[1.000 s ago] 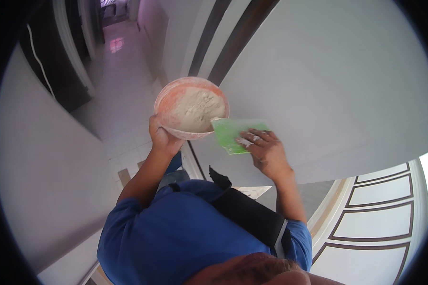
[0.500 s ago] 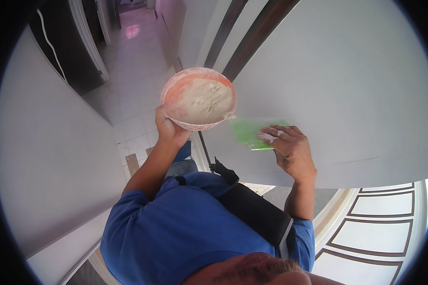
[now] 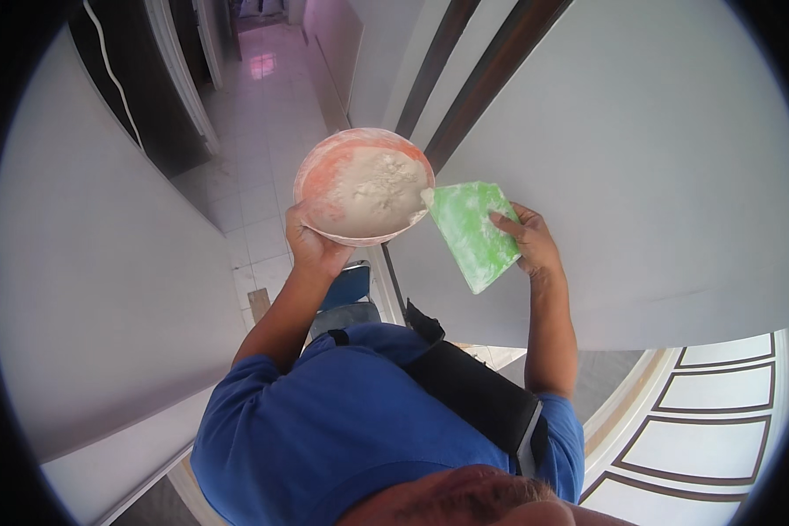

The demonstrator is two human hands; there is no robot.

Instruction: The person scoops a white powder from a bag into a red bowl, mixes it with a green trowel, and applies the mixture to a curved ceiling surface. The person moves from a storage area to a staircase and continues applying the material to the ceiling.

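My left hand [image 3: 316, 243] grips the near left rim of an orange bowl [image 3: 323, 178], whose sides are smeared with white. Inside lies a pale, lumpy plaster-like paste [image 3: 379, 188]. A flat green spreader [image 3: 475, 230], streaked with white, is pinched between the thumb and fingers of my right hand [image 3: 532, 241]. The spreader's upper left corner meets the bowl's right rim, where a small clump of paste sits. Most of my right fingers are hidden behind the spreader.
A smooth pale wall [image 3: 666, 175] rises on the right, with dark wooden strips [image 3: 500, 79] along its far edge. Another wall [image 3: 88, 263] stands on the left. Beyond the bowl runs a tiled corridor floor [image 3: 267, 131]. A blue chair [image 3: 349, 287] stands below my left forearm.
My right hand has turned the green spreader so its broad face shows, and brought its corner to the bowl's rim. The bowl stays nearly in place in my left hand.
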